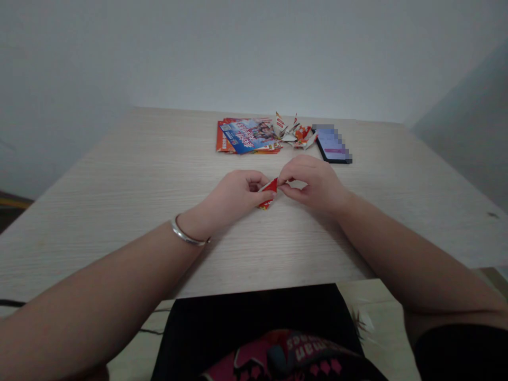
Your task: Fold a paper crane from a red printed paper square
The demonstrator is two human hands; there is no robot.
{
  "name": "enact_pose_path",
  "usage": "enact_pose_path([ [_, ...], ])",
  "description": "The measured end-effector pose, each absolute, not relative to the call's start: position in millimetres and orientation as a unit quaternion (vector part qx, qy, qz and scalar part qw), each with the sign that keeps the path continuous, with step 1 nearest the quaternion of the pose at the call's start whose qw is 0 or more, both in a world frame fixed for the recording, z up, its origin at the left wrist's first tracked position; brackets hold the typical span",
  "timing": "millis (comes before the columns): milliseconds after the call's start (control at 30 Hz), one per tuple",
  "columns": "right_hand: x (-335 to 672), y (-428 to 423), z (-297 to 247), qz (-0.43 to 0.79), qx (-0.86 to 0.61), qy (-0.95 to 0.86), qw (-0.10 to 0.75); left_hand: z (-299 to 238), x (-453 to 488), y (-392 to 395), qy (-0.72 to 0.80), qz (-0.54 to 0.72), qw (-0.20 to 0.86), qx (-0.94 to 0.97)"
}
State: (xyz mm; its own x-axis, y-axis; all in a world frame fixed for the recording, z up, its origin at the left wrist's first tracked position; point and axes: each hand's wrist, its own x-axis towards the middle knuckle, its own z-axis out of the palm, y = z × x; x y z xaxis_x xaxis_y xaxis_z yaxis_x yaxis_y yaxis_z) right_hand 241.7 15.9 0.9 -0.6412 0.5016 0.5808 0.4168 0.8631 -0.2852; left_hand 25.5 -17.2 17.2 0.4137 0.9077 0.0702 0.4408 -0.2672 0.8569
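A small folded piece of red and white printed paper point(269, 193) is held just above the middle of the table. My left hand point(242, 193) grips it, thumb on the near face and fingers curled behind. At its upper right corner, the thumb and forefinger of my right hand point(311, 180) are pinched together. The paper has a pointed, roughly triangular shape. Its far side is hidden by my left fingers.
On the pale wooden table point(138, 174), a stack of printed flyers point(246, 136) lies at the back. Beside it are several folded paper pieces point(296, 132) with pointed tips, touching or close to a phone point(333, 145). A wall stands behind the table.
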Motion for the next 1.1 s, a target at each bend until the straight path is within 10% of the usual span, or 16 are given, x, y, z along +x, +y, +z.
enact_pose_path([
  [1100, 233, 13, -9, 0.174, -0.306, -0.849, 0.393, 5, 25, -8, 0.450, 0.361, 0.458, 0.676],
])
